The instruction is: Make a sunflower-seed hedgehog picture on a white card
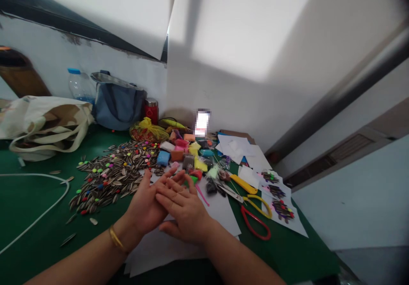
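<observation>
My left hand [145, 208] is palm up with its fingers stretched out. Flat across its palm and fingers lies my right hand [188, 212], fingers straight; whatever may be between the palms is hidden. Both are over white paper sheets [220, 219]. Just beyond the fingertips are several small packs of coloured modelling clay [200, 164] and a thin pink strip [202, 195]. A heap of striped sunflower seeds [118, 170], mixed with small coloured pellets, spreads to the left. Scissors [234, 194] with one yellow and one red handle lie right of my hands, beside a yellow utility knife [243, 184].
Sheets bearing seed decorations [297, 223] lie on the right of the green table [281, 255]. At the back stand a phone [202, 122], red flask [151, 111], blue bag [119, 102] and bottle [78, 84]. A canvas bag [68, 144] and white cable [41, 216] are left.
</observation>
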Available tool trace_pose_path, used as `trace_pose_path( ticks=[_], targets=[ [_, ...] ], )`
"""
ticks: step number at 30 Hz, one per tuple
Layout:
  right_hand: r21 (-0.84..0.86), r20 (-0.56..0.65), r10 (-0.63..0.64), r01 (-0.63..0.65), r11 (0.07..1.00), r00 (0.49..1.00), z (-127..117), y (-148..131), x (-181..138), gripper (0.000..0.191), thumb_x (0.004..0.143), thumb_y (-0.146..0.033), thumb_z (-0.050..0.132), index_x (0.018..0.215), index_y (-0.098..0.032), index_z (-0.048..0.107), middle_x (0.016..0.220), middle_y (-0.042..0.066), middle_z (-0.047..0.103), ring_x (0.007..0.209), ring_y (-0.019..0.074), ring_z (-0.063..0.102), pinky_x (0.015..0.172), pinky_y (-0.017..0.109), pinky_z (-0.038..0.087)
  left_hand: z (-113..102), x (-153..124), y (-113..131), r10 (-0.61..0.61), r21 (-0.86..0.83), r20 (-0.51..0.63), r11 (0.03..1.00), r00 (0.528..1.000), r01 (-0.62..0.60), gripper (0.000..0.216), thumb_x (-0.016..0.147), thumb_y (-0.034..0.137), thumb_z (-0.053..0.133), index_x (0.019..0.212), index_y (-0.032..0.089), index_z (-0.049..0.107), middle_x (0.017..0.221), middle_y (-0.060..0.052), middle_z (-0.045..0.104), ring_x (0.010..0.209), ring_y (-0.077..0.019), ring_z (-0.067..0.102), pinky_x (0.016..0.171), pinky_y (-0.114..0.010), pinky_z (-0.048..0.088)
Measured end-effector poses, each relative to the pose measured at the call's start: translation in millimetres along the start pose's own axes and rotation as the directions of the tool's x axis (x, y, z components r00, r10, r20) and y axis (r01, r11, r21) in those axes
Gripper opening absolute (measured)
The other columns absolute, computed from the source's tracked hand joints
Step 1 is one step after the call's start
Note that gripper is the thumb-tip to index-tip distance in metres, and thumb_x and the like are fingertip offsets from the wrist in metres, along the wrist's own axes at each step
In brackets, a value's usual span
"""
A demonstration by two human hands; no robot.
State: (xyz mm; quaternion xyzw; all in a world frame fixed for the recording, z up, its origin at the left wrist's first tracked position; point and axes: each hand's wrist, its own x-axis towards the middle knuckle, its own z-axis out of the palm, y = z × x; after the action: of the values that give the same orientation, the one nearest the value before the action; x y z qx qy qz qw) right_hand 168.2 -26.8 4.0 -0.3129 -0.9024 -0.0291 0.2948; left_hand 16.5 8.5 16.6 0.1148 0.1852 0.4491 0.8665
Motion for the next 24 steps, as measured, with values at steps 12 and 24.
trace_pose_path(
  ticks=[12, 24],
  targets=[
    [0.058, -0.030, -0.040, 0.042, 0.997, 0.999, 0.5, -1.7, -1.6, 0.044, 0.094, -0.051, 0.049, 0.126, -0.023, 0.061, 0.131, 0.003, 0.065, 0.141, 0.0215, 0.038, 0.123, 0.048, -0.001, 0.5, 0.0, -0.6, 0.030, -0.031, -0.017, 0.999, 0.999, -0.030, 0.075, 0.091, 0.069, 0.034, 0.140, 0.014, 0.050, 0.137, -0.019, 0.058, 0.123, -0.0303, 0.058, 0.104, -0.044, 0.048],
    [0.085, -0.054, -0.073, 0.077, 0.993, 0.996, 1.9, -2.6, 0.0, 0.051, 0.093, -0.054, 0.049, 0.132, -0.022, 0.056, 0.134, 0.003, 0.062, 0.142, 0.0218, 0.037, 0.123, 0.049, -0.002, -1.5, 0.1, -0.3, 0.021, -0.013, -0.015, 1.000, 1.000, -0.022, 0.072, 0.091, 0.068, 0.037, 0.138, 0.016, 0.052, 0.135, -0.018, 0.060, 0.120, -0.0293, 0.060, 0.104, -0.044, 0.047]
  ],
)
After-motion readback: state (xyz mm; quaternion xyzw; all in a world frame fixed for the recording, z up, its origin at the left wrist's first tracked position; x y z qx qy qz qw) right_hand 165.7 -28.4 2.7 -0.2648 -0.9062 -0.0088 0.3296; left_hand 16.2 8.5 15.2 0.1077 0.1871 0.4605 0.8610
